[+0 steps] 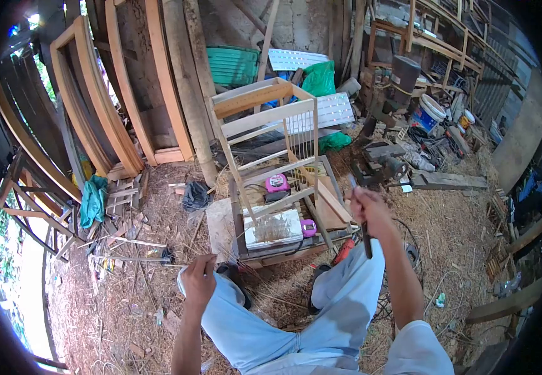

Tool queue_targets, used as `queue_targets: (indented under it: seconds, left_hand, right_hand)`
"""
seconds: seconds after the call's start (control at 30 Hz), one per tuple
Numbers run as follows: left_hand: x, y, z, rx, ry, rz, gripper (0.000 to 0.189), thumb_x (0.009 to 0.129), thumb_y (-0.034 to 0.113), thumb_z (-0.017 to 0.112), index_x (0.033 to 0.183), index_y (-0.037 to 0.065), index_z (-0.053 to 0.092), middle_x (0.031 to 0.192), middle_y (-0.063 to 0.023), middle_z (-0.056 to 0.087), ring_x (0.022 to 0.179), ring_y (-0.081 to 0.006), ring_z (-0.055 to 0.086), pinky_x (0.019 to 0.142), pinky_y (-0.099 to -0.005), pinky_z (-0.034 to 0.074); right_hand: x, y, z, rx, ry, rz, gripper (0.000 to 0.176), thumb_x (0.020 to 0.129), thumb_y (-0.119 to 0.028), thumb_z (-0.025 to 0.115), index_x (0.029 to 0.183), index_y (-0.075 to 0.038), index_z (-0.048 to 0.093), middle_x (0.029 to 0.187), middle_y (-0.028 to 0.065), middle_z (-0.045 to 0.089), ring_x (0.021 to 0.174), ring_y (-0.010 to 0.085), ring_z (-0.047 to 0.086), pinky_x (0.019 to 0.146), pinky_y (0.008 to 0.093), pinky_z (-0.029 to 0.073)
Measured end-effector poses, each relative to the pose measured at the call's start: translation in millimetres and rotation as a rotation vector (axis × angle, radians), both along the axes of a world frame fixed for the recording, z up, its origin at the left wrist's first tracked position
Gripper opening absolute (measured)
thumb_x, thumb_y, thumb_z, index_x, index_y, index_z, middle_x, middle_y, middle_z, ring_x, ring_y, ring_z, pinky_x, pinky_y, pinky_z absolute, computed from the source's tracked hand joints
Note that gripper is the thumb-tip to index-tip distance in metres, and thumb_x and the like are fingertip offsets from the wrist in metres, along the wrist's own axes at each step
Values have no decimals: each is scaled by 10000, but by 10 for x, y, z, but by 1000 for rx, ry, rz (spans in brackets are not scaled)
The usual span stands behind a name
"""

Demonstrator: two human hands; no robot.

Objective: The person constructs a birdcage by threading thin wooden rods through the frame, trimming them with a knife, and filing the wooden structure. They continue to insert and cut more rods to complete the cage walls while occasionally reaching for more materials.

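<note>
My right hand (pixel 371 212) is closed around a dark, narrow tool (pixel 366 240), whose lower end points down over my right knee. My left hand (pixel 199 278) is closed above my left knee; what its fingers pinch, if anything, is too small to name. In front of me a wooden frame with thin rods (pixel 264 117) stands on a low work surface (pixel 264 260). Beside its legs are a pink tape measure (pixel 277 182), a second pink tape measure (pixel 308 227) and a white block with brown stains (pixel 273 229).
Tall wooden frames (pixel 86 94) lean at the left. Behind the work surface are a green basin (pixel 233 65) and a perforated white panel (pixel 327 111). A white bucket (pixel 429 114) and scrap lie at the right. Shavings (pixel 152 250) cover the floor; a red tool (pixel 344 250) lies near my right leg.
</note>
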State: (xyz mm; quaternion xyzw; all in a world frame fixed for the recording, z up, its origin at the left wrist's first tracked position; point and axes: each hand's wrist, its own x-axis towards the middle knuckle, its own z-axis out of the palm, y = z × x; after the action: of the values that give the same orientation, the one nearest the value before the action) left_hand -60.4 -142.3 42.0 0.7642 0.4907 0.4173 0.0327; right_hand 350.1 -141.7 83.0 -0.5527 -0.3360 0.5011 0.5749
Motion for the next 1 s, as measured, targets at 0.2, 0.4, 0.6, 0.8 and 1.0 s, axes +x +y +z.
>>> queue_targets:
  seconds: [0.2, 0.4, 0.6, 0.8, 1.0]
  left_hand:
    - [713, 22, 49, -208, -121, -131, 76, 846, 50, 616, 916, 77, 623, 778, -143, 661, 648, -335, 643, 550, -397, 493]
    - [862, -64, 252, -245, -122, -246, 75, 880, 53, 583, 932, 37, 636, 751, -151, 650, 678, -329, 650, 586, -372, 485]
    - [647, -127, 297, -336, -36, -333, 73, 860, 63, 599, 925, 50, 630, 825, -109, 687, 738, -322, 668, 604, -373, 525]
    - [576, -136, 227, -325, -13, -289, 75, 873, 93, 598, 919, 48, 638, 801, -114, 681, 742, -327, 665, 623, -373, 526]
    - [375, -43, 94, -385, -5, -244, 85, 887, 89, 576, 950, 61, 625, 802, -114, 684, 744, -315, 672, 609, -369, 519]
  right_hand:
    - [-1091, -153, -241, -31, -11, 485, 452, 1000, -416, 395, 1279, -77, 500, 677, -32, 421, 546, 46, 358, 456, 187, 291]
    - [-1290, -112, -128, 37, 243, 469, 330, 1014, -273, 419, 1246, -59, 516, 670, -45, 426, 511, 40, 345, 448, 195, 283]
    - [-618, -69, -35, 43, 151, 396, 272, 1006, -216, 438, 1057, -12, 611, 647, -40, 442, 516, 41, 324, 444, 209, 280]
    - [-321, -43, -23, 56, 7, 66, 275, 995, -248, 466, 963, -20, 616, 644, -55, 446, 469, 33, 295, 421, 197, 224]
    - [11, -100, 51, 102, 28, 71, 336, 990, -318, 468, 1098, -25, 591, 638, -62, 442, 493, 38, 347, 426, 205, 273]
